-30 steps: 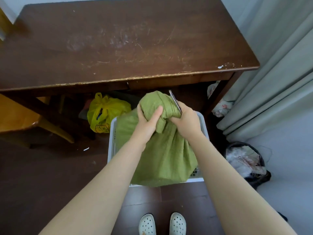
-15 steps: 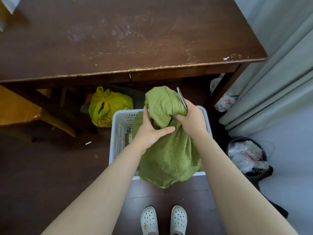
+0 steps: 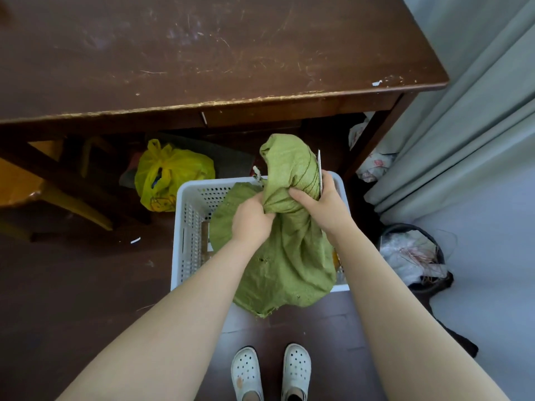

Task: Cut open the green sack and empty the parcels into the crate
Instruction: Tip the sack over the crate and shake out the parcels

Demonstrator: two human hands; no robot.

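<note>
Both hands grip cloth: left hand (image 3: 251, 218) bunches the green sack (image 3: 289, 261) at mid-body, while right hand (image 3: 324, 205) squeezes its neck plus a thin blade (image 3: 319, 169). Sack hangs over the white crate (image 3: 185, 209), partly inside. Cut unconfirmed, and emptying seems underway, with the parcels mostly hidden. Scratched dark counter (image 3: 202, 53) beyond, yellow bag (image 3: 170, 175) beneath it, dark floor, curtain (image 3: 469, 125), and bin (image 3: 414, 256) on the right.
</note>
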